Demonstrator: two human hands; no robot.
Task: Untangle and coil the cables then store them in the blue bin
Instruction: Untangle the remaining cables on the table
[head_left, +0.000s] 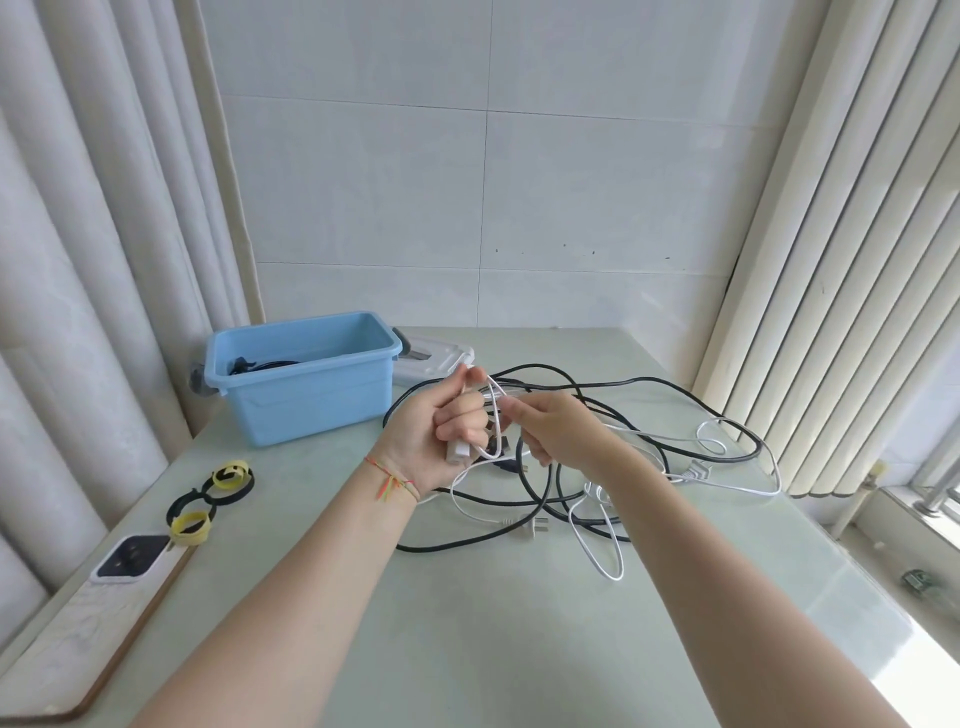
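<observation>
My left hand (431, 439) is raised above the table and grips loops of a white cable (493, 415) together with its white plug block (457, 451). My right hand (558, 434) pinches the same white cable just to the right of the left hand. The rest of the white cable (727, 480) trails over the table, tangled with a long black cable (540, 499). A white two-pin plug (537, 526) lies in front of the tangle. The blue bin (306, 395) stands at the back left with a black cable (260, 365) inside it.
Black and yellow strap ties (210, 501) lie on the left of the table, near a phone (132, 558) on a wooden board (78, 644). A white lid (436, 358) sits behind the bin. Curtains hang on the left, vertical blinds on the right.
</observation>
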